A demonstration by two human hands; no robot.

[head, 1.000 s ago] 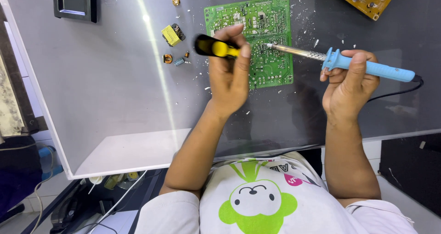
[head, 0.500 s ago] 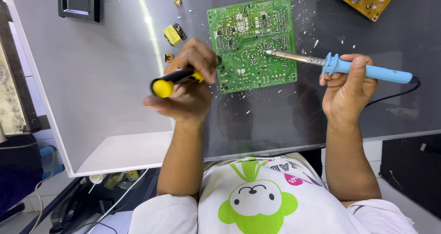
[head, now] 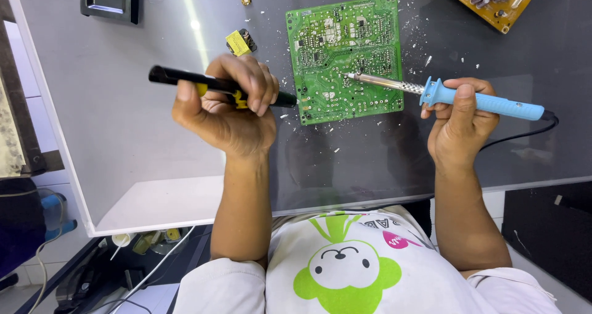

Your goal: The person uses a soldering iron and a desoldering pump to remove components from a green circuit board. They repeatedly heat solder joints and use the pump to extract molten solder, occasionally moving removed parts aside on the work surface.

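I see the green circuit board (head: 344, 58) flat on the table (head: 123, 135), at 12 o'clock. My right hand (head: 459, 126) has its fingers clamped on the blue soldering iron (head: 450, 95), tip touching the board. My left hand (head: 225, 107) grips the black-yellow desoldering pump (head: 216, 85). I judge the pump nozzle should come close beside the tip.

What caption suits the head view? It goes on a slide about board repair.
Right hand touches a blue soldering iron to a green circuit board; left hand holds a black-and-yellow tool.
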